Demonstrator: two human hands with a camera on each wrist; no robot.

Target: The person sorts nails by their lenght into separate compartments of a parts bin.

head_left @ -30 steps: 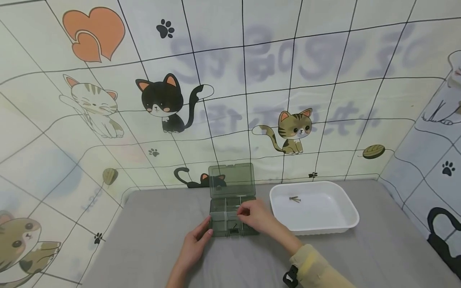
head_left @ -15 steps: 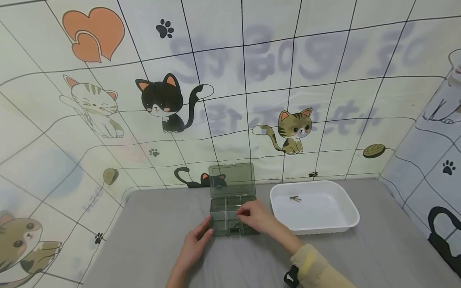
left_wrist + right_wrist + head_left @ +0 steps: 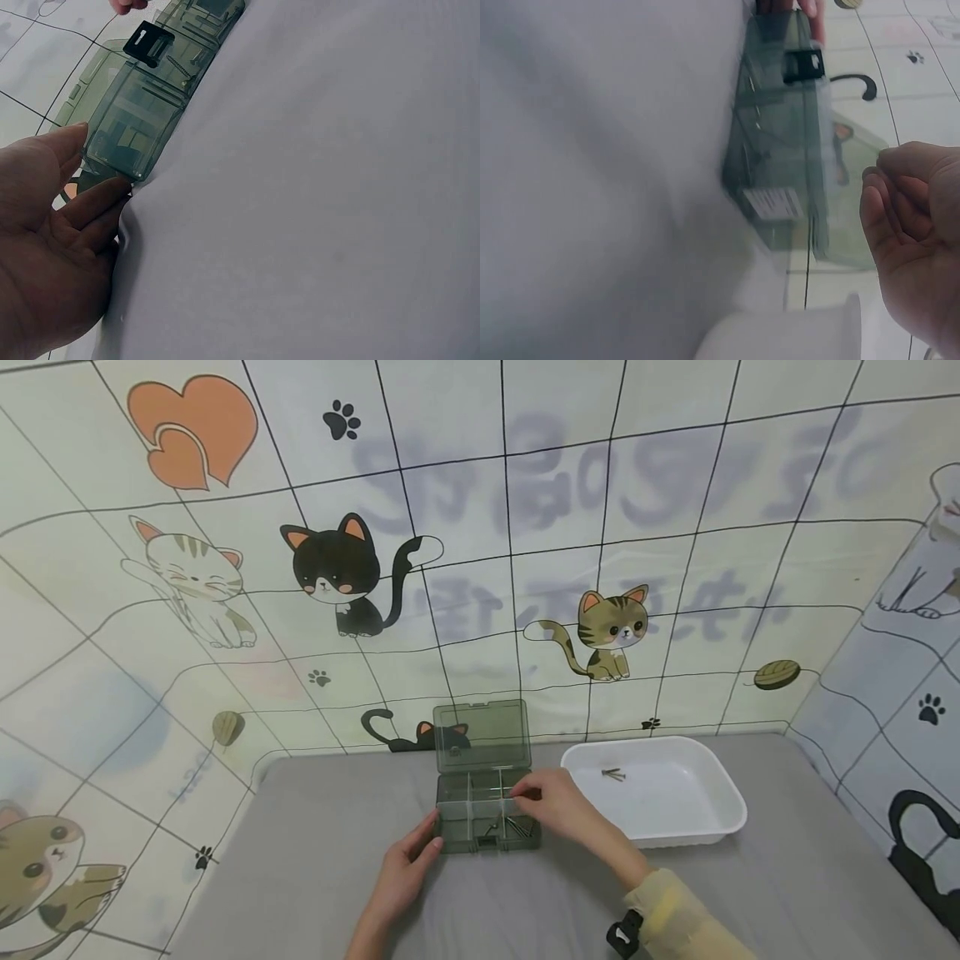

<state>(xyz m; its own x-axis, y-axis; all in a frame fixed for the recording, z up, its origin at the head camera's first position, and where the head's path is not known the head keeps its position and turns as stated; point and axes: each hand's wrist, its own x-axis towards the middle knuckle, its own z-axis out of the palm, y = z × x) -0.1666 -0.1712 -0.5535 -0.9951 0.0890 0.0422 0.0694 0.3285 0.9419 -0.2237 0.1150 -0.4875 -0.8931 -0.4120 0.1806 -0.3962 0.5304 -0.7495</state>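
Closest in, a pale yellow sleeve [image 3: 690,922] on the right arm, chunky black gadget [image 3: 625,933] at the cuff. Then the left hand [image 3: 401,872], up against the left side of a compartment box [image 3: 453,833], fingers fairly straight, thumb apart from them by the front corner. Touching the box, not wrapped round it. Grey cloth [image 3: 315,843], a bit wrinkled, running from the box's front edge down to the bottom of the view.

On the box front, a little black latch [image 3: 148,43]. Some slim dark screws [image 3: 519,827] in the front right compartment, plus at least one loose screw [image 3: 180,67] in the front middle. Right hand [image 3: 555,802] over the box's right edge, a touch behind those, thumb and index tips curled nearly together. Can't tell about anything pinched in there.

Only a narrow strip of cloth between box and white tray [image 3: 693,802], so not loads of elbow room, with the right forearm crossing in front of the tray's near left corner. Tray shallow, smooth, round-cornered, small brassy screws [image 3: 613,774] bunched toward its back left.

Box all see-through smoky green plastic, white label [image 3: 774,202] on the right end. Lid [image 3: 482,735] flipped up at the back, near the wall [image 3: 697,693]: pale, black grid lines, cartoon cats.
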